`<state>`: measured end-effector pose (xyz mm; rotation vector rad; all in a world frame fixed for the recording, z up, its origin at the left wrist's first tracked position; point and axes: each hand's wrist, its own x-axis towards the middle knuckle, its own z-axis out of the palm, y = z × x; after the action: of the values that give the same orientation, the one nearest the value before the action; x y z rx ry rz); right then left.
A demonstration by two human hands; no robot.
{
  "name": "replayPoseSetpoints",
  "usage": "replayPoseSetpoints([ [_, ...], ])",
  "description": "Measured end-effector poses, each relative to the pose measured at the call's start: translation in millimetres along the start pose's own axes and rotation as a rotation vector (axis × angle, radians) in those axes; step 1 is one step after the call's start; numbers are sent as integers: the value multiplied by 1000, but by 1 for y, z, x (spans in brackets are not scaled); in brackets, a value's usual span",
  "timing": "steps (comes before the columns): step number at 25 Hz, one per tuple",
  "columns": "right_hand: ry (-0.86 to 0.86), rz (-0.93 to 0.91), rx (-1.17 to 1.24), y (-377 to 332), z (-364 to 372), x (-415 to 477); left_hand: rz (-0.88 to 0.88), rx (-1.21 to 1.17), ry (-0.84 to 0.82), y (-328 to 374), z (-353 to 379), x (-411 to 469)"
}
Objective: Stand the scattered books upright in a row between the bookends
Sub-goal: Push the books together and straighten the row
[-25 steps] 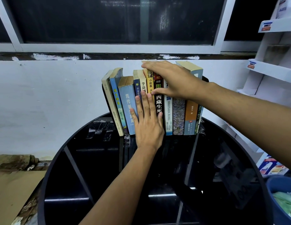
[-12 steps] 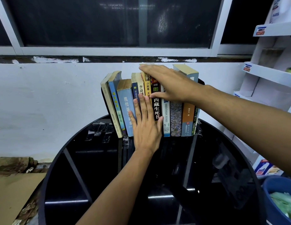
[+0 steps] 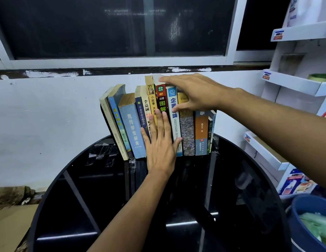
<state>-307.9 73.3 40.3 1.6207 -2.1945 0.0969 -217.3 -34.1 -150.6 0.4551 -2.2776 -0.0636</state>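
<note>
Black glossy tabletop [image 3: 85,188] carries the row of books [image 3: 131,124] at its far edge, standing upright, the leftmost few leaning left. Left hand [image 3: 160,151] presses flat on the middle spines, its grip spread, fingers straight. Right hand [image 3: 193,93] lies over the taller tops, thumb on a white spine [image 3: 174,124], its grip unclenched.

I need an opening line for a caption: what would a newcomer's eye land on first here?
The row of books standing at the far edge of the round black table, its leftmost ones leaning. Then the two hands on it: the left hand flat against the middle spines, the right hand resting on the tops.
</note>
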Motion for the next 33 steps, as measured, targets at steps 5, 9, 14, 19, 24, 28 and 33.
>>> replayPoseSetpoints([
  [5,45,20,-9,-1,2,0,0,47,24,0,6,2],
  [9,71,35,-25,-4,4,0,6,49,35,-3,7,2],
  [14,83,60,-8,-10,2,-3,4,70,38,-2,7,2],
  [19,110,78,2,-14,1,-4,3,76,43,-1,7,2],
  [24,103,76,5,-14,3,-3,3,55,33,-3,6,2],
  [28,115,86,-7,-11,5,-3,14,6,40,-4,4,0],
  [33,156,86,-27,-12,10,-3,9,14,41,-4,5,0],
])
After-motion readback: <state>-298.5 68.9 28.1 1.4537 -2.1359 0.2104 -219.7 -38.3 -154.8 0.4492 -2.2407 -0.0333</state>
